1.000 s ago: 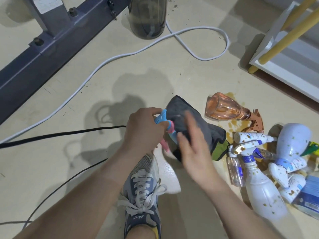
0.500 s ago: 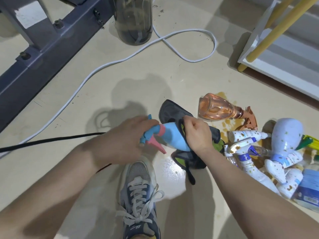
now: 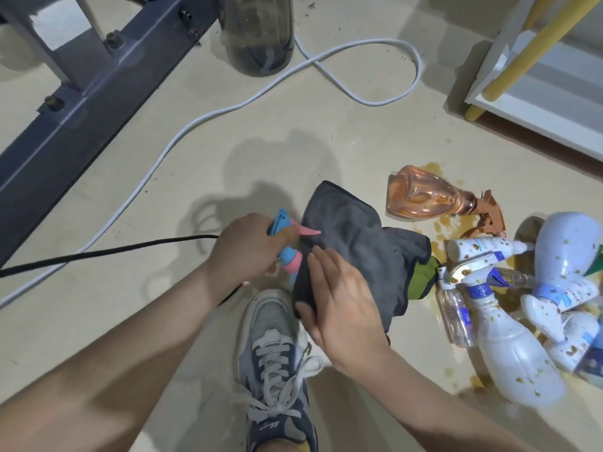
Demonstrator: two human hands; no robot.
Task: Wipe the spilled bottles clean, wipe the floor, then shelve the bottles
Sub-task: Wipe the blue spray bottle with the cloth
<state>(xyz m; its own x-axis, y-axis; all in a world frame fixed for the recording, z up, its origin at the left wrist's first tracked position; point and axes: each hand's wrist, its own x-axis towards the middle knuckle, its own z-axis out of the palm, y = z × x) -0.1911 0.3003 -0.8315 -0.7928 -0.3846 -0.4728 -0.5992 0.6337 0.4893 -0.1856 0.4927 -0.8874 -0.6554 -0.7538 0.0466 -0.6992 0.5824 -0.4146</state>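
My left hand (image 3: 248,249) grips the blue and pink spray head of a small blue spray bottle (image 3: 287,256) above the floor. A dark grey cloth (image 3: 355,243) with a green underside covers the bottle's body. My right hand (image 3: 339,301) presses the cloth against the bottle, fingers straight and thumb under the cloth's edge. To the right lie spattered bottles: an amber spray bottle (image 3: 424,199) on its side, a white tube (image 3: 483,247), a white spray bottle (image 3: 512,357), a small clear bottle (image 3: 452,308) and a large white bottle (image 3: 567,246). Brown liquid (image 3: 439,249) stains the floor around them.
A white shelf unit (image 3: 538,89) with yellow legs stands at the upper right. A white cable (image 3: 359,96) and a black cable (image 3: 98,254) cross the floor. A dark metal frame (image 3: 81,102) and a smoky translucent container (image 3: 257,37) sit at the top left. My shoe (image 3: 277,370) is below the hands.
The bottle has turned so its spray head points up and away, and the cloth now drapes over its body. My right hand went from pinching the cloth to lying flat on it.
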